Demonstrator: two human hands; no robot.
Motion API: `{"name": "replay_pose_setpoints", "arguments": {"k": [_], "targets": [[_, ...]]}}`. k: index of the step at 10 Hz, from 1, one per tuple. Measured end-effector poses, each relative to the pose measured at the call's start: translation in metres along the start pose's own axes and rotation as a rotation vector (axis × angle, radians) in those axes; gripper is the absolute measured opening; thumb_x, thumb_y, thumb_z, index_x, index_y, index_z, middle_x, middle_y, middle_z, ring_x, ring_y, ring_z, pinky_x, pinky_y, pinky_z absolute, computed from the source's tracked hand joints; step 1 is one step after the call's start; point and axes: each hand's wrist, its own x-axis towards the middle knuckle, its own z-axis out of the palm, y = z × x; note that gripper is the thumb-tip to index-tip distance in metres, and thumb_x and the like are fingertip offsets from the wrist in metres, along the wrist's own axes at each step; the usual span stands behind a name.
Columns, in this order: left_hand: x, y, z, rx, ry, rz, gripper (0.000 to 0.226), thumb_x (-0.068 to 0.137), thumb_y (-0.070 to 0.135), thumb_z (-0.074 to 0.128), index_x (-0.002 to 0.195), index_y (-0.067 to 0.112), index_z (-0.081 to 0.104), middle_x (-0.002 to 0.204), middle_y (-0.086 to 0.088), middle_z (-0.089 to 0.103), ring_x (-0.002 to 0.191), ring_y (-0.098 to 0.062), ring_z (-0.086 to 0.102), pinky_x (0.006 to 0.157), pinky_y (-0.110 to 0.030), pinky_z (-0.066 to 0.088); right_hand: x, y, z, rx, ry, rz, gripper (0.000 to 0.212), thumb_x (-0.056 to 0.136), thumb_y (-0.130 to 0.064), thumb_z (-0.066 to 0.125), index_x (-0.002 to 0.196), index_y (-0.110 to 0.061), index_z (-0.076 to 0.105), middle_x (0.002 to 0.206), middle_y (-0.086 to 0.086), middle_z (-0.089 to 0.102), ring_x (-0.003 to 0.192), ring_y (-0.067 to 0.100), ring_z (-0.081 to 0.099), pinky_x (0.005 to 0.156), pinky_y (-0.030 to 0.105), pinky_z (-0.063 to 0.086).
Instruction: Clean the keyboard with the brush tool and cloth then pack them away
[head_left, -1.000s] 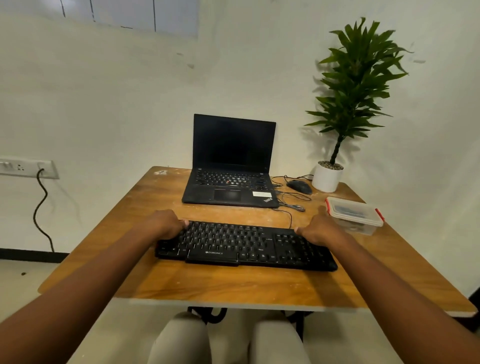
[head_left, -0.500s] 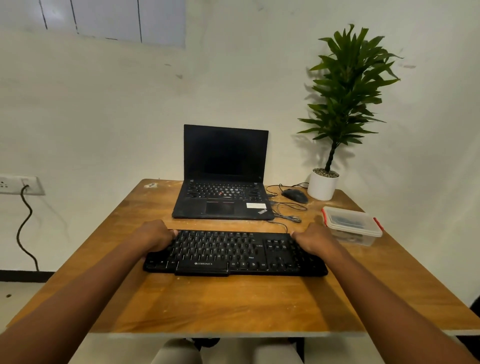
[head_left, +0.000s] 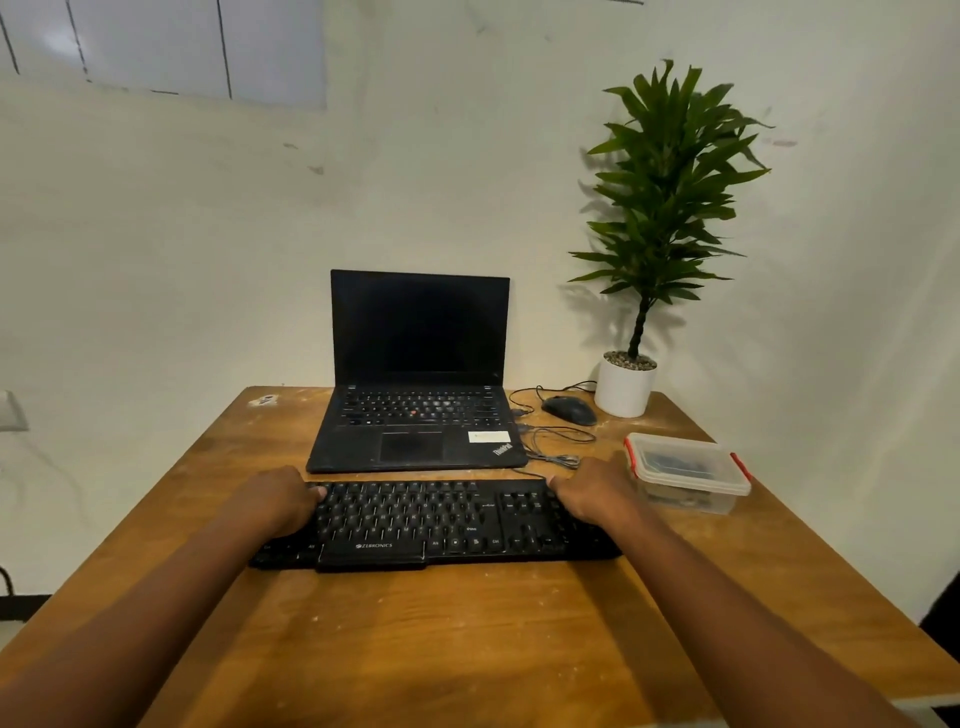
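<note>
The left hand (head_left: 278, 499) gripped the left end of the keyboard (head_left: 436, 525), and the right hand (head_left: 592, 493) gripped its right end, fingers curled over the far edge. The one black keyboard lay flat on the wooden surface (head_left: 467, 639), its long axis running left to right, its lettered front edge toward the person. Just beyond it stood one open laptop (head_left: 415, 374) with a dark screen. Right of the right hand sat one clear lidded box (head_left: 685, 480) with red clips, holding dark items too blurred to tell. Farther back were one mouse (head_left: 569, 409) and one potted plant (head_left: 626, 387).
</note>
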Motion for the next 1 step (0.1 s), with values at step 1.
{"name": "replay_pose_setpoints", "arguments": {"k": [1], "targets": [[-0.0071,0.0076,-0.0056,0.010,0.167,0.061,0.047,0.105,0.052,0.049,0.120,0.010,0.063,0.114,-0.008,0.064,0.107,-0.023,0.060,0.090,-0.035,0.051,-0.0039,-0.0005,-0.0032,0.005,0.079,-0.077,0.060,0.103,-0.055,0.052,0.145,-0.013,0.052,0.143,0.009,0.058,0.126,0.027,0.057,0.091,0.036,0.049]]}}
